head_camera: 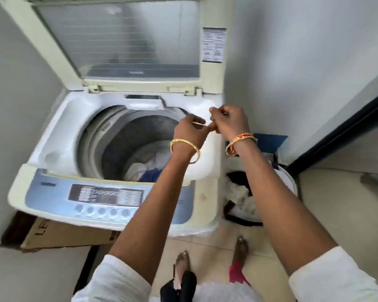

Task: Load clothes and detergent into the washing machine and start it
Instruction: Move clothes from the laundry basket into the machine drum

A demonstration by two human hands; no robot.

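The top-loading washing machine (59, 136) stands with its lid (122, 40) raised. White and blue clothes (146, 166) lie at the bottom of the drum. The control panel (106, 195) with a row of round buttons runs along the front edge. My left hand (190, 129) and my right hand (229, 120) meet above the tub's right rim. Both pinch a small thin pale strip (200, 124) between the fingertips. Blur hides what the strip is. No detergent container shows.
A laundry basket (291, 177) with white and dark clothes (240, 192) sits on the tiled floor right of the machine, a blue object (271, 141) behind it. A cardboard box (63, 236) lies under the machine's front left. Walls close in on both sides; a dark door frame (336, 131) runs at right.
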